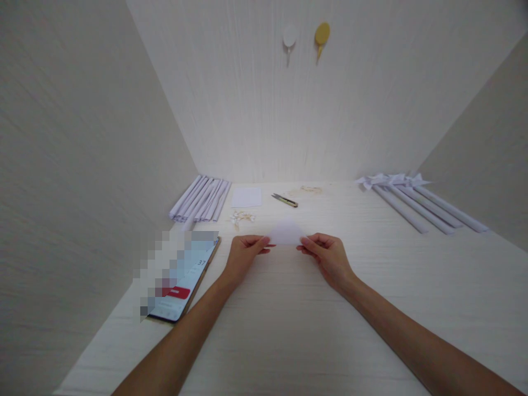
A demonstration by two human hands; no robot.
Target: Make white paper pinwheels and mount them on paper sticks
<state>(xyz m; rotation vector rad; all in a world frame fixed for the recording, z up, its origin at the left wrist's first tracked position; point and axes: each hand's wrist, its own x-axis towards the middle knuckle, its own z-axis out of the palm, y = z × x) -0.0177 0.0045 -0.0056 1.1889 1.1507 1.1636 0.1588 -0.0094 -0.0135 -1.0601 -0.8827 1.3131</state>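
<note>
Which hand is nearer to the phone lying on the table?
Left. The left hand pinches the paper just right of the phone. The right hand holds the paper's other end, farther from it.

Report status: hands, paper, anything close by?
Left hand and right hand pinch folded paper at its ends. Phone beside left wrist. Snips beyond, apart.

Pale wood-grain table (pixel 289 341) boxed in by three walls w/ the same light, finely lined finish — back wall (pixel 256 110), left wall (pixel 74 165), right wall (pixel 487 165). Two hooks high on back wall: white hook (pixel 289 36), yellow hook (pixel 322 34) just beside it. Light brightest on far tabletop & lower back wall — side walls dimmer.
</note>
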